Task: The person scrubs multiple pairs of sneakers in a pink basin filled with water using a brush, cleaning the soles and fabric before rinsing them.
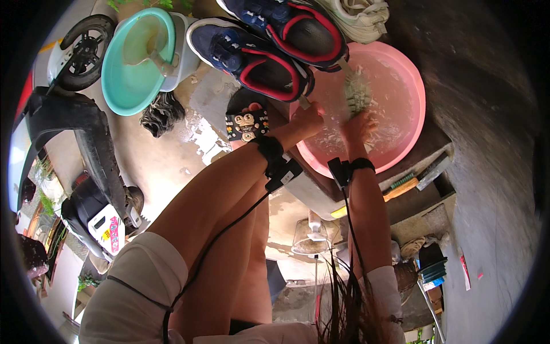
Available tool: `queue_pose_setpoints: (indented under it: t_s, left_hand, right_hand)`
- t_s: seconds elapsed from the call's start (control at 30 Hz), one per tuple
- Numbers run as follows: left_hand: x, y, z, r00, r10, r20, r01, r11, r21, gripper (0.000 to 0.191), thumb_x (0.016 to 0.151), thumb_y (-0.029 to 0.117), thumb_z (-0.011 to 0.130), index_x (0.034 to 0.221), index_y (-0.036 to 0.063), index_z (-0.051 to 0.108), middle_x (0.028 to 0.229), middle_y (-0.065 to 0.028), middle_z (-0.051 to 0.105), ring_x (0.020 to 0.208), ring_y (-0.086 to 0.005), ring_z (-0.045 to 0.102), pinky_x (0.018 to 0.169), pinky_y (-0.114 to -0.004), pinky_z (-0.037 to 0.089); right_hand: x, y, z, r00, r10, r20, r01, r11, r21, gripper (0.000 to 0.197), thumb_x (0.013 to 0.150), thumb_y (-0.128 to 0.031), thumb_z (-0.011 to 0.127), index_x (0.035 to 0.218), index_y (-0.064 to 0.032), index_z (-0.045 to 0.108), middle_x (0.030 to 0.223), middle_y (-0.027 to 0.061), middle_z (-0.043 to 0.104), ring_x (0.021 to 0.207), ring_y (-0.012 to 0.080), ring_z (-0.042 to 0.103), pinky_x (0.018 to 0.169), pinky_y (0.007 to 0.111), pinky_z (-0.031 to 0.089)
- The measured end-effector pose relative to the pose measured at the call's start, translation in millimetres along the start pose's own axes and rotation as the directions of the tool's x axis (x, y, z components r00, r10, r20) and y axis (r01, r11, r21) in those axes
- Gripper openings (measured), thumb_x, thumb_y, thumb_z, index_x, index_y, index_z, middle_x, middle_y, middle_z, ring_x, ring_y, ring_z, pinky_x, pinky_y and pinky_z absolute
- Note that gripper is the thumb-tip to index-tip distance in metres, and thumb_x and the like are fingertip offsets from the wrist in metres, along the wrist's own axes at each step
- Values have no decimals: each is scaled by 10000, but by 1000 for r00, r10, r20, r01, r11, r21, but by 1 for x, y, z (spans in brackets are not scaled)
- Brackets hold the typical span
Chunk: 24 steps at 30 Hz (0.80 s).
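Note:
My left hand (pixel 307 119) is pinched on the heel pull tab of a navy sneaker (pixel 266 71) with a red lining. A second navy sneaker (pixel 307 32) lies beside it, its heel over the rim of a pink plastic basin (pixel 417 107). Over the cloudy, sudsy water in the basin, my right hand (pixel 359 129) grips a scrubbing brush (pixel 357 92), which is blurred. Its bristles are close to the second sneaker's heel. Black straps with small boxes and cables are around both wrists.
A teal basin (pixel 114 86) holding a ladle (pixel 159 60) stands at the upper left, with dark cloth (pixel 162 114) below it. Pale shoelaces or straps (pixel 365 21) lie above the pink basin. A wooden-handled tool (pixel 401 189) sits on the ledge below. A motorbike (pixel 96 142) stands left; a wall rises right.

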<state>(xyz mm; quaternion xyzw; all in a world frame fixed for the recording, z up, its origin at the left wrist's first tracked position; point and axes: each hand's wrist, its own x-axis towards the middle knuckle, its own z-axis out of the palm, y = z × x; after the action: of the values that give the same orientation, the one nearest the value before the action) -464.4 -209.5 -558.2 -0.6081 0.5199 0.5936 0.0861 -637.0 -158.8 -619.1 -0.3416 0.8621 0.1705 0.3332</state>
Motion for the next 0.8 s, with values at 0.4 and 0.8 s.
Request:
queue_pose_setpoints:
  t_s: [0.4,0.8]
  left_hand:
    - [3,-7,-4,994,84,69,-66,971,-228,313,835,30,448,1130,-13,543,989,-137,633,865,-212,640,729,-323,523]
    - [-66,111,-31,964,-21,266,210,673,-709,526,925,435,522,1258,29,492,1155,-105,601,1048,-204,573,869,-304,450]
  right_hand:
    - [24,19,-52,826,-437,355,308,879,365,600,825,-292,654,1326,-41,439,1231,136,560,1105,278,555,909,383,445]
    - [-145,78,-176,954,-250,164,-165,16,986,472,700,58,701,1128,-7,513,974,62,615,877,165,601,826,288,476]
